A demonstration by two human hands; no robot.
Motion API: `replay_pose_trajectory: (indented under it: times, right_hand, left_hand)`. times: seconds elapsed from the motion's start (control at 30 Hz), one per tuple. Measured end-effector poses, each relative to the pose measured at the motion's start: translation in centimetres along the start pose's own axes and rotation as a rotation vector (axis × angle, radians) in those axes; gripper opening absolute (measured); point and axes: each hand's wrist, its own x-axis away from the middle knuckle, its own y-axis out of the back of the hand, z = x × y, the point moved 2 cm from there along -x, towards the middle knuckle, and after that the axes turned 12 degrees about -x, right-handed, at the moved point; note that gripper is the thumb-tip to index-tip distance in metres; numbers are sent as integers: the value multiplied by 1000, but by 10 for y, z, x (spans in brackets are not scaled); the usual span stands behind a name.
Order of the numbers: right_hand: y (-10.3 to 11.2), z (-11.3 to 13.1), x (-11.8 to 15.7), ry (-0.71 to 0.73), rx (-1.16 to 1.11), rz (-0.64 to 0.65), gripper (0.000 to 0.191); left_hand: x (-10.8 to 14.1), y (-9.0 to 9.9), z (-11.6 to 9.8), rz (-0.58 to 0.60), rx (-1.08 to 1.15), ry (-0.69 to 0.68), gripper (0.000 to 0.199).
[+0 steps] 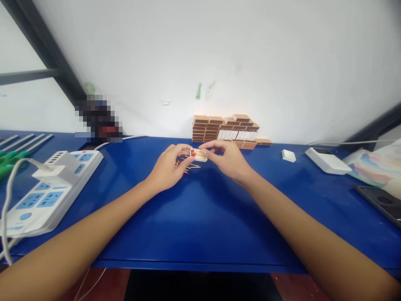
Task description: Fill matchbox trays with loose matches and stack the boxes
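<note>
The left hand (167, 169) holds a small white matchbox tray (200, 159) just above the desk (175, 228), its thumb and fingers closed on the tray's left end. Matches (200, 154) lie lengthwise inside, red heads towards that hand. The right hand (231, 161) is at the tray's other end, thumb and index finger a little apart at the tips; whether they grip the tray, a match or nothing cannot be told. Loose matches (195, 167) lie scattered on the desk, beside and partly behind the left hand's fingers. Beyond the hands, a stack of matchboxes (205, 128) stands near the white wall (250, 54). A white power strip (58, 200) lies to the left, and a small white block (288, 156) sits to the right
</note>
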Motion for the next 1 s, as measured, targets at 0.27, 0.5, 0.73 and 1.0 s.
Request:
replay_pose_trajectory:
  times: [0.27, 0.5, 0.73, 1.0]
  right_hand:
    - [4, 3, -2, 95, 47, 1, 14]
    - [-2, 3, 0, 82, 157, 94, 11]
    - [-4, 4, 2, 102, 90, 100, 10]
    - [-4, 2, 1, -120, -152, 107, 25]
  left_hand:
    - [-1, -3, 3, -12, 43, 22, 27]
    - [1, -1, -2, 20, 3, -2, 25]
    - [0, -2, -1, 28, 5, -10, 26]
    - [2, -4, 2, 21, 38, 1, 27]
